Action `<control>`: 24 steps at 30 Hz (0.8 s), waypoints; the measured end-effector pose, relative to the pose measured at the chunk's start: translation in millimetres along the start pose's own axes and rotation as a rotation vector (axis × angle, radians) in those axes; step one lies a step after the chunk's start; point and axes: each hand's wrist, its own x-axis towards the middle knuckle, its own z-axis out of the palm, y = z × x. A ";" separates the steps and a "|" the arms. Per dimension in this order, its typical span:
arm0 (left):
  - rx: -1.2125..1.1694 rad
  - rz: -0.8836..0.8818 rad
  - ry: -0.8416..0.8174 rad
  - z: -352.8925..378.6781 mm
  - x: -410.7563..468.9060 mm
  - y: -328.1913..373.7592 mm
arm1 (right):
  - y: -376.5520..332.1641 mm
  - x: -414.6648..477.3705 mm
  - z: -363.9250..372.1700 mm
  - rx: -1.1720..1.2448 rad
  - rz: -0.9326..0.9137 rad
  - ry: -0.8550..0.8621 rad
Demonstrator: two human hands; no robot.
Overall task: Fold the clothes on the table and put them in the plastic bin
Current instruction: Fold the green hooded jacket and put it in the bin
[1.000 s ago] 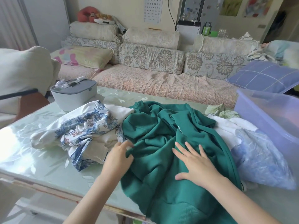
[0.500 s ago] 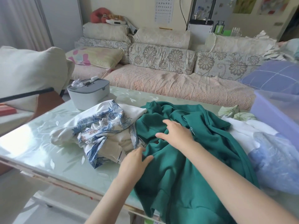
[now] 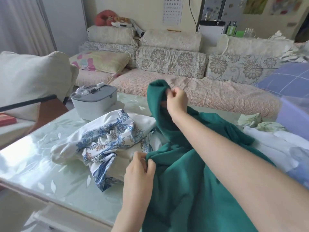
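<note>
1. Location: the green garment (image 3: 192,181) lies crumpled on the table (image 3: 33,164), with its near part hanging over the front edge. It sits between a blue-floral garment (image 3: 108,139) on the left and white clothing (image 3: 267,141) on the right. The plastic bin (image 3: 296,118) stands at the far right, only partly in view.
2. Right hand (image 3: 177,101): fingers are closed on a fold of the green fabric, raised above the pile.
3. Left hand (image 3: 140,166): thumb and fingers pinch a low edge of the same garment, near the table surface.
4. Handling: the fabric appears to be a soft, thick, limp knit. Expect it to sag between hold points. It is probably neither slippery nor fragile.
5. Hold points: grasp hems, shoulder seams or cuffs. Grasping bunched mid-panel fabric is likely to lift several layers together.
</note>
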 end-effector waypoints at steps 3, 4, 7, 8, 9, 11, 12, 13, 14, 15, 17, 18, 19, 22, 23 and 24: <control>0.011 -0.035 0.076 -10.7 5.0 0.7 | -16.2 15.8 22.9 0.307 0.108 -0.194; 0.075 -0.057 0.070 -14.2 7.1 -2.7 | -12.4 14.3 29.0 0.311 0.162 -0.323; 0.313 -0.066 0.007 -20.8 14.8 -22.5 | 12.9 2.4 32.4 -0.077 0.199 -0.612; 0.365 -0.033 0.004 -20.2 18.0 -29.1 | 22.4 -1.4 27.2 -0.221 0.136 -0.620; 0.400 0.022 0.011 -18.4 21.0 -33.3 | 30.5 -4.8 19.5 -0.327 0.058 -0.607; 0.438 0.111 -0.021 -13.3 25.7 -33.2 | 43.1 -13.2 -1.1 -0.434 -0.082 -0.651; 0.444 0.135 -0.062 -9.6 27.7 -32.3 | 46.8 -19.5 -13.1 -0.459 -0.145 -0.720; 0.469 0.150 -0.103 -4.9 29.3 -32.4 | 50.8 -26.0 -23.5 -0.490 -0.204 -0.791; 0.517 0.162 -0.132 -0.6 30.0 -32.1 | 55.2 -32.4 -32.8 -0.539 -0.270 -0.837; 0.566 0.165 -0.151 3.3 30.5 -32.3 | 59.7 -38.0 -39.9 -0.599 -0.339 -0.857; 0.594 0.155 -0.170 9.3 32.0 -32.9 | 67.7 -46.4 -49.0 -0.708 -0.439 -0.865; 0.572 0.142 -0.170 11.4 32.5 -32.3 | 72.4 -48.2 -51.5 -0.759 -0.454 -0.874; 0.533 0.121 -0.168 12.9 32.5 -31.6 | 77.8 -48.9 -52.6 -0.821 -0.459 -0.880; 0.419 0.038 -0.188 15.3 30.5 -32.4 | 90.3 -48.3 -48.2 -1.076 -0.557 -0.866; 0.395 0.020 -0.193 15.2 29.5 -31.7 | 92.6 -48.9 -46.0 -1.109 -0.578 -0.864; 0.370 0.007 -0.193 14.5 28.6 -30.4 | 94.2 -49.6 -43.9 -1.119 -0.587 -0.861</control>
